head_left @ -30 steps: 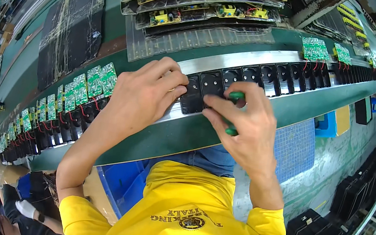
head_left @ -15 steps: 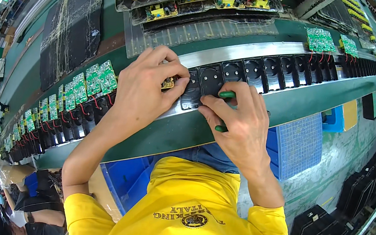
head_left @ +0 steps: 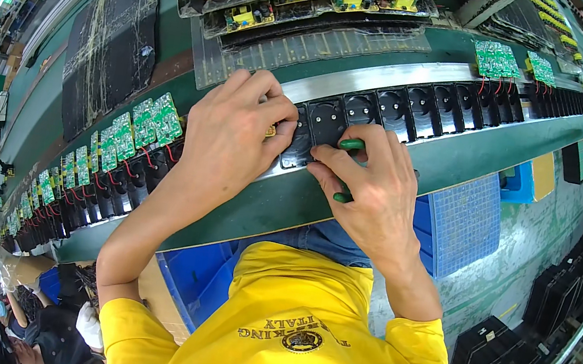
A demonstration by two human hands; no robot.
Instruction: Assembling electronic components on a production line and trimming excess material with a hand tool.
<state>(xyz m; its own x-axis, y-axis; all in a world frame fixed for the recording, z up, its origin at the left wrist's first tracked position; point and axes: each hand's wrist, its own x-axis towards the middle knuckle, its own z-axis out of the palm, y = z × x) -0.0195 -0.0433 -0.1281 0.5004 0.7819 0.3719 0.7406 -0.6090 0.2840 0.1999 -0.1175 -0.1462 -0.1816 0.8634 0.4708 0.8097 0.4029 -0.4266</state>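
Observation:
My left hand (head_left: pixel 235 132) is closed, thumb and fingers pinched over the row of black plastic housings. A small yellow part (head_left: pixel 270 131) shows between its fingers; the rest of that piece is hidden. Close beside it, my right hand (head_left: pixel 375 179) is closed on a hand tool with green handles (head_left: pixel 351 145), whose working end is covered by the palm. The right thumb and index finger meet at the near edge of a black housing (head_left: pixel 328 121). Another black housing (head_left: pixel 298 142) lies between the hands, partly behind the left fingers.
Green circuit boards (head_left: pixel 143 122) on red wires stand along the row at left, with more boards (head_left: pixel 496 60) at right. Stacked trays of yellow-topped boards (head_left: pixel 248 19) rise beyond the bench. A blue bin (head_left: pixel 462 223) stands below the bench edge. A co-worker (head_left: pixel 55 327) is at lower left.
My left hand has shifted slightly right and turned, so less of the yellow part shows. The right hand has hardly moved. The co-worker at lower left has changed position.

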